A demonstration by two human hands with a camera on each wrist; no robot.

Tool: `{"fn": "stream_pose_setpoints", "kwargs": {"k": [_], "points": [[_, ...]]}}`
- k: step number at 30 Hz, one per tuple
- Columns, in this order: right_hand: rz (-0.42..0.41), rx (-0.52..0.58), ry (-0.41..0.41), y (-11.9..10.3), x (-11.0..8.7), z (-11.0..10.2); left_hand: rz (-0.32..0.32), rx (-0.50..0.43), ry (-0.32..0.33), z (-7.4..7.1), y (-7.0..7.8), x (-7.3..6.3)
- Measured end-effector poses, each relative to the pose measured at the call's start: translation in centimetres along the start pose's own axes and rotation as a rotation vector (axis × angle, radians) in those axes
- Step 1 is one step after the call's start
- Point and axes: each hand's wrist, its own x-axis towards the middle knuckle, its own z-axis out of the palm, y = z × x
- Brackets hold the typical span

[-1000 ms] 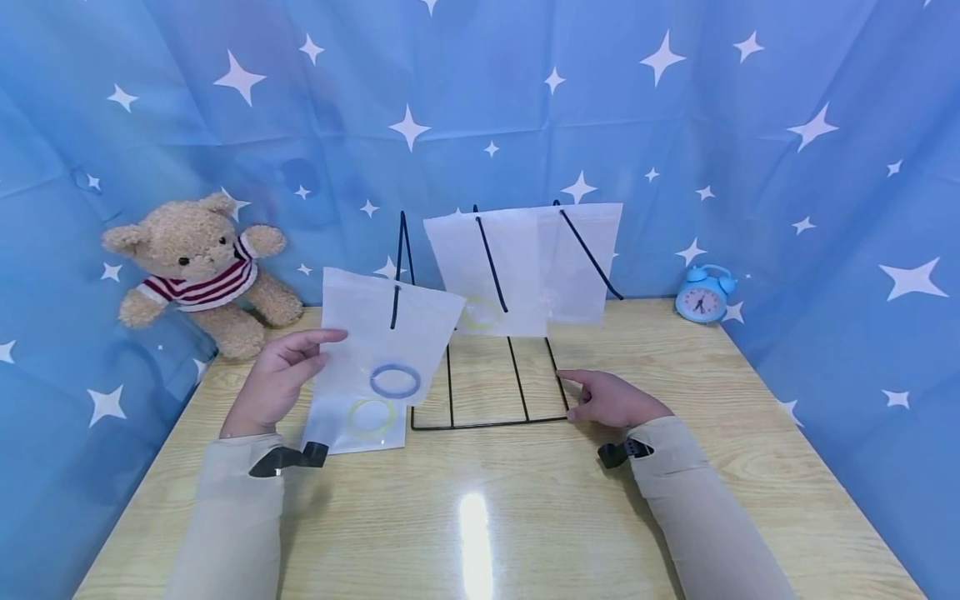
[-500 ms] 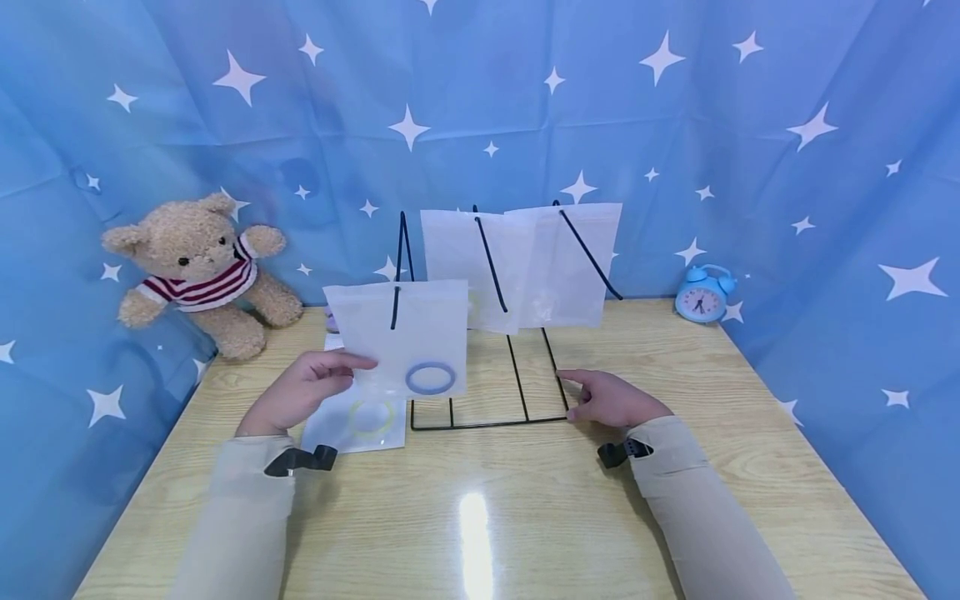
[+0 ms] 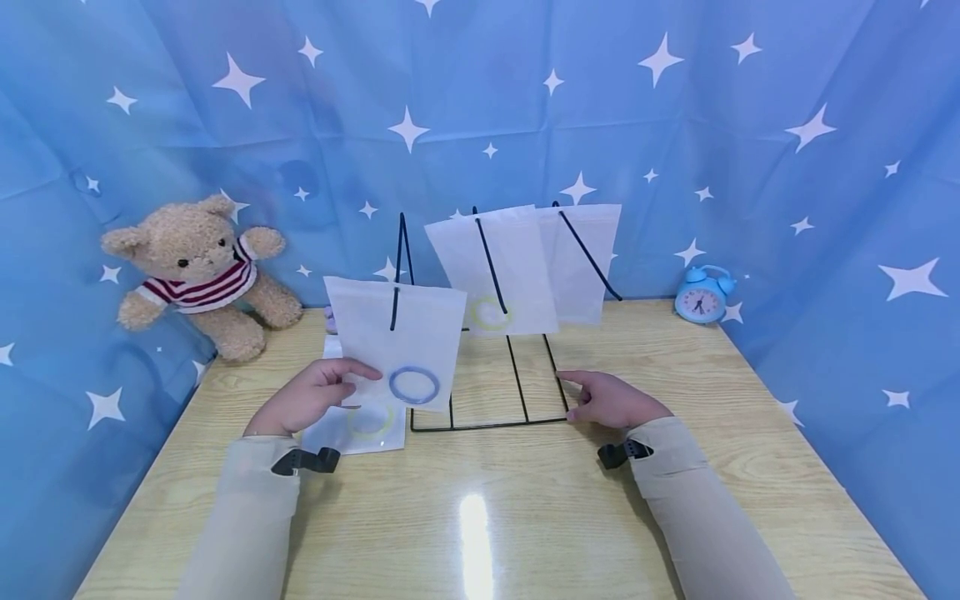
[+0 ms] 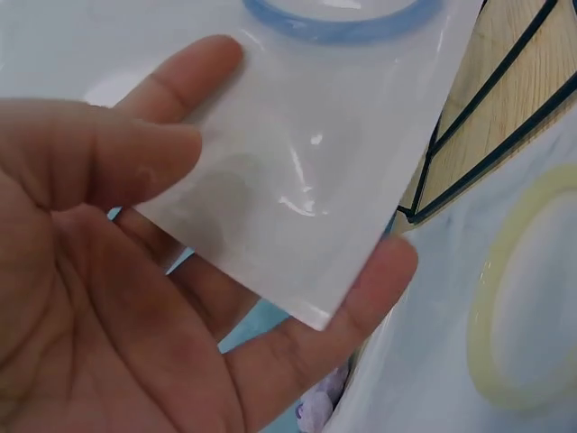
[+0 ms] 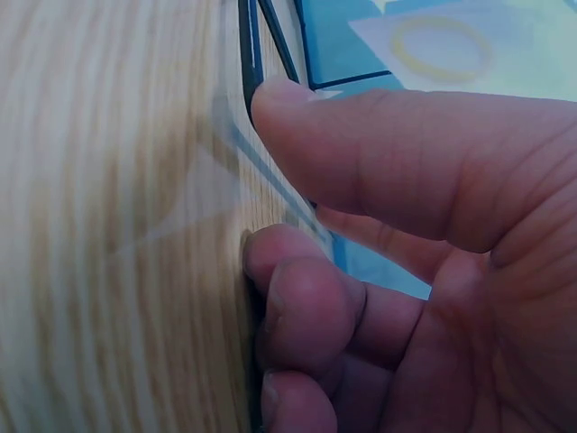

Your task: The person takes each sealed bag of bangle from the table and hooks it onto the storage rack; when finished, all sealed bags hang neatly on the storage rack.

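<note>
Recorded nearest first: my right hand (image 3: pixel 618 400) grips the right side of the black rack (image 3: pixel 487 425), while my left hand (image 3: pixel 300 400), the nearer to the white bag (image 3: pixel 423 342), has fingers loosely extended about its lower left corner, no clench evident. That bag lies just up and right of my left hand, hanging downward from the left hook (image 3: pixel 393 312); a second bag (image 3: pixel 517 267) hangs beyond.

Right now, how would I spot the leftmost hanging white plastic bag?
On the wooden table stands a black wire rack. The white plastic bag hangs from its leftmost hook. A blue ring distinguishes it; the middle white bag shows a yellow ring.
</note>
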Motion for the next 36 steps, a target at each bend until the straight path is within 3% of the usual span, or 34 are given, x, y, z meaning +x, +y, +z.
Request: {"fn": "stream_pose_setpoints", "kwargs": {"k": [6,17,25,36], "points": [[-0.022,0.035,-0.012,0.2,0.0,0.1,-0.043,-0.058,0.045,0.4,0.4,0.0],[-0.025,0.028,-0.013,-0.2,-0.2,0.0,0.038,0.023,0.190,0.5,0.1,0.2],[-0.023,0.037,-0.014,-0.1,-0.2,0.0,0.021,0.019,0.299,0.6,0.4,0.4],[-0.021,0.037,-0.008,-0.1,-0.2,0.0,0.050,-0.074,0.349,1.1,0.7,0.8]]}}
